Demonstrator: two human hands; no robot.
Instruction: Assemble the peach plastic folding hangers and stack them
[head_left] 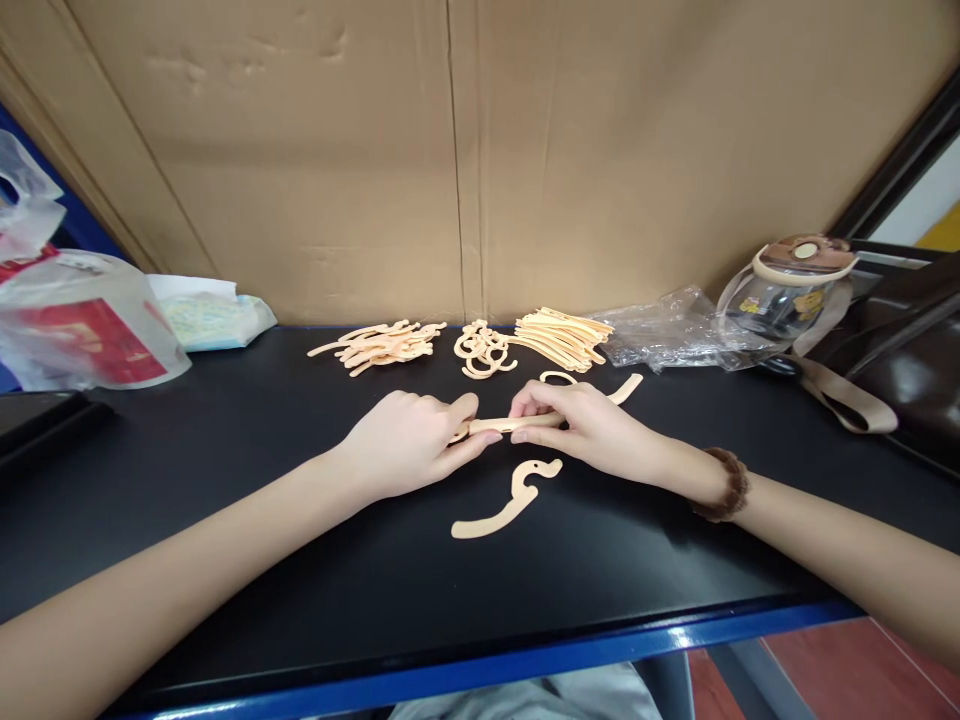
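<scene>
My left hand (401,440) is closed in a pinch on the left end of a narrow peach plastic hanger arm (492,426). My right hand (604,430) grips the same piece farther right, thumb in front and fingers behind. Between the hands its slotted edge shows; both ends are partly hidden by fingers. On the table just below lies a curved hanger arm (491,522) with a notched, hook-like end. Behind my right hand, another curved arm end (627,388) and part of a round hook (557,378) stick out.
Along the back of the black table (600,560) lie piles of notched arms (390,345), round hooks (481,348) and slim arms (562,338). Clear plastic wrap (667,330), a strapped bottle (795,290) and dark bag (900,340) sit right; a plastic bag (90,320) and packet (214,315) left. Cardboard (337,150) stands behind.
</scene>
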